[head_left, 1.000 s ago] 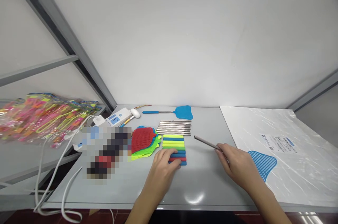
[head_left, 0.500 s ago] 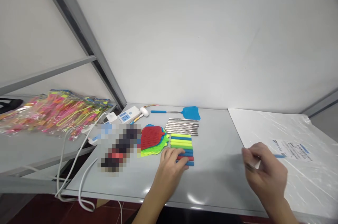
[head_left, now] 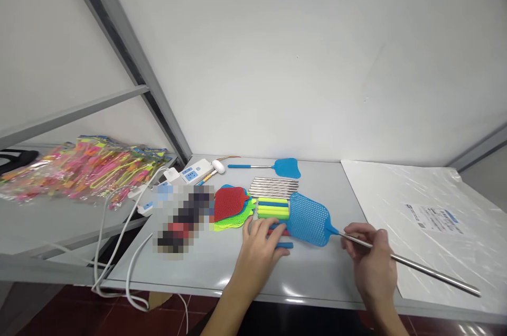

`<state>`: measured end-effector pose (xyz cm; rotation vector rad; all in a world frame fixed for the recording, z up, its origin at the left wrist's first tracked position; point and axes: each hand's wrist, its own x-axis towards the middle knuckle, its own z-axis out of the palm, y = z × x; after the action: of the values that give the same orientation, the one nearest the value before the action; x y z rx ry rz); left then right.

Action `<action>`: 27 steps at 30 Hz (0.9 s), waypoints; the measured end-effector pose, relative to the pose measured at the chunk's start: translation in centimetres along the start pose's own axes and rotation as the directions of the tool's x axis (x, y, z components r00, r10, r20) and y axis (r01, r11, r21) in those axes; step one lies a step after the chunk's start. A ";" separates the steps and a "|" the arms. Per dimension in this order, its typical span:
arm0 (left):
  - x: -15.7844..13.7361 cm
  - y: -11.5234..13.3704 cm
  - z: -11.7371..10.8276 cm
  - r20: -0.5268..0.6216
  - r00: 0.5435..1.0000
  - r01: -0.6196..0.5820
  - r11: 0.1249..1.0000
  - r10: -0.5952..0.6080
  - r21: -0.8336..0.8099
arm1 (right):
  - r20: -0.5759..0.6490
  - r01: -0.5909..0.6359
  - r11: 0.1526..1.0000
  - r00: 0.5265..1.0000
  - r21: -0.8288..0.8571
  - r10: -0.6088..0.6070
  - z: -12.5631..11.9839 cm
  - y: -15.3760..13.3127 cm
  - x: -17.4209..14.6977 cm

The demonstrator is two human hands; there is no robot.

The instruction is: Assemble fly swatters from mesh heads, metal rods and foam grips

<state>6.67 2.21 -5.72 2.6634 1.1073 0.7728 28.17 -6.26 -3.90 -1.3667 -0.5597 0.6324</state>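
My right hand [head_left: 374, 262] is closed around the thin metal rod [head_left: 431, 272] of a blue fly swatter [head_left: 311, 220]. Its perforated head points left and overlaps the ends of several coloured handle grips, while the bare rod end points right. My left hand [head_left: 259, 249] is over the near grips, with thumb and fingers around a blue handle grip [head_left: 285, 245] that lies on the table. A red grip [head_left: 274, 232] is partly hidden under those fingers. Farther back in the row are yellow-green grips [head_left: 273, 210].
Behind the grips lie several metal rods [head_left: 273, 188] and a complete blue swatter [head_left: 287, 167]. Swatter heads, red on top [head_left: 229, 203], are stacked left. A power strip [head_left: 194, 172], white cables [head_left: 130, 220] and bagged goods [head_left: 91, 167] stand farther left; a wrapped white sheet [head_left: 380, 183] lies right.
The blue swatter in my right hand has swung into view, its head now toward the left hand. My right hand has shifted slightly left; my left hand stays at the grips.
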 end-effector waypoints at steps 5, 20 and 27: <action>-0.5 0.1 0.3 -0.003 1.000 0.025 0.999 -0.025 0.020 | 0.082 -0.165 0.982 0.984 0.090 0.157 0.4 1.5 -1.1; -1.3 0.8 -1.6 -0.032 0.967 0.220 0.896 -0.252 -0.387 | 0.174 -0.324 0.822 0.946 0.468 0.273 -1.1 2.5 -0.4; 0.7 4.4 -3.6 0.231 0.837 0.432 0.340 -0.496 -0.835 | 0.418 -0.400 0.883 0.865 0.244 0.277 0.7 1.2 -2.7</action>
<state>7.96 -0.59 -0.93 1.3512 1.0057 0.9449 25.66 -7.54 -4.96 -1.0399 -0.4850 1.2424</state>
